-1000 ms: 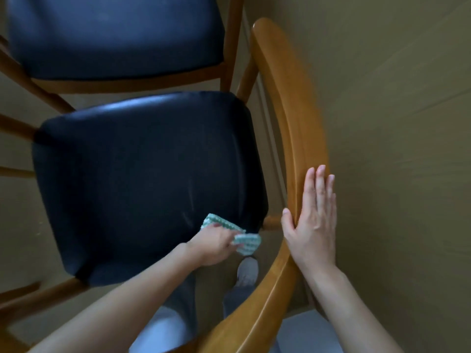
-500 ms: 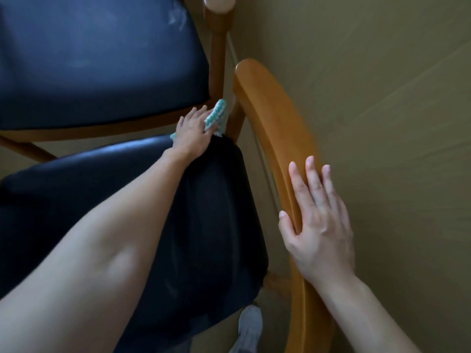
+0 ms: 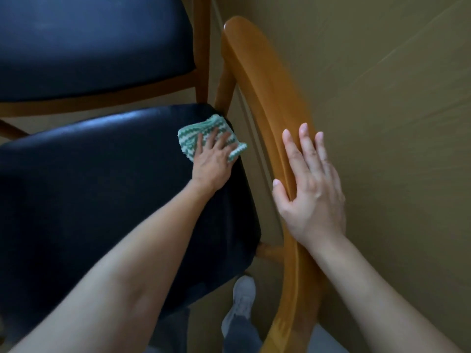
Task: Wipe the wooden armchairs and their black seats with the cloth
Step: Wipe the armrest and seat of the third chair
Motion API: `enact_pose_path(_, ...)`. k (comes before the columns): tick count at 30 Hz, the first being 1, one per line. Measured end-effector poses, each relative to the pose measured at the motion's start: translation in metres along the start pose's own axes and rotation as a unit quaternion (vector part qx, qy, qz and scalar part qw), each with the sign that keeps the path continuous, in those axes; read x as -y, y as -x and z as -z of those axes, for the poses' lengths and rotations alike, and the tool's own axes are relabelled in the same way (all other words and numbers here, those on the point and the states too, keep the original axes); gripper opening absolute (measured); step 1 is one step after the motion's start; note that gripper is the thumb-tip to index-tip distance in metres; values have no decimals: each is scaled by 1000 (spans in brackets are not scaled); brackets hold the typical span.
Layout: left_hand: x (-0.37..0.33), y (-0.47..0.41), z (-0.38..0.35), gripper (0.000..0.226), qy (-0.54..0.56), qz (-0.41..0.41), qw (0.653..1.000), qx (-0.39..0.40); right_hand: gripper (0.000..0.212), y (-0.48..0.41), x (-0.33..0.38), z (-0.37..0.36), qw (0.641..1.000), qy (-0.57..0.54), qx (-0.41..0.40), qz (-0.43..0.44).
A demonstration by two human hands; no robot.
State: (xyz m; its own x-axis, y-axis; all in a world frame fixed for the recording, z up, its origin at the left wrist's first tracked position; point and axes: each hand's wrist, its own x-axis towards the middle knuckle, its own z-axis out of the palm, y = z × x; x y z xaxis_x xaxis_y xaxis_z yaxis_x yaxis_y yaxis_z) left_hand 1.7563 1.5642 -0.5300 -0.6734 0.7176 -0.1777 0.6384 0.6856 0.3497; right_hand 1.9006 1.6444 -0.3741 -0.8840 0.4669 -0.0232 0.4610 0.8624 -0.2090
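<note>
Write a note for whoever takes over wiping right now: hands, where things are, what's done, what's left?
Left hand: flat, pressing the cloth on the near black seat, at its far right corner.
Right hand: open, resting on that chair's curved wooden rail.
Done: cannot tell what is already wiped.
Left: probably the wood and the far seat.

From where I stand, no lettering, label, brand or number can be read on anything; the cloth (image 3: 187, 140) carries only green-and-white zigzag stripes.

Indoor seating area: two wooden armchairs (image 3: 267, 98) beside wall (image 3: 382, 98).
</note>
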Motion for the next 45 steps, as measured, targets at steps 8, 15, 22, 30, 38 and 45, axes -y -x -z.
enact_pose_path(8,-49,85,-26,48,-22,-107,983,149,72,31,-4,4,999,1,37,2)
enact_pose_path(15,-66,172,-32,58,-61,-131,959,244,72,86,0,0,998,-21,43,-49)
enact_pose_path(22,-52,228,-28,54,-158,-226,907,319,80,112,20,-3,995,-13,39,-94)
enact_pose_path(30,-26,260,-31,43,-245,-268,850,382,76,115,28,-1,994,13,6,-105)
enact_pose_path(38,-25,215,54,32,86,-34,964,251,76,74,31,8,996,3,27,-87)
enact_pose_path(45,56,72,135,32,320,109,939,-58,76,21,24,9,998,20,31,-49)
